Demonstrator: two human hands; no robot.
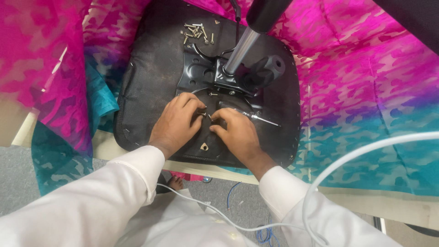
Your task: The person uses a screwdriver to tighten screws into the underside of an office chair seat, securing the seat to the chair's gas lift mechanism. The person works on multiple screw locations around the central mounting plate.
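both hands, left hand point(176, 122) and right hand point(235, 132), pinch a small bolt point(204, 111) at the seat underside's point(151, 77) front edge, likely seating it; next needs the screwdriver point(256, 116).

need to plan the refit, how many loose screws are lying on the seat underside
About 10 loose screws, clustered at the far edge of the black seat underside, left of the metal column. Overlaps blur the count; the hands may hide more.

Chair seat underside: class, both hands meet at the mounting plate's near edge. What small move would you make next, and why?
Probably seat the small fastener pinched between left hand and right hand into the black mounting plate; the screwdriver lies beside it and spare screws wait beyond.
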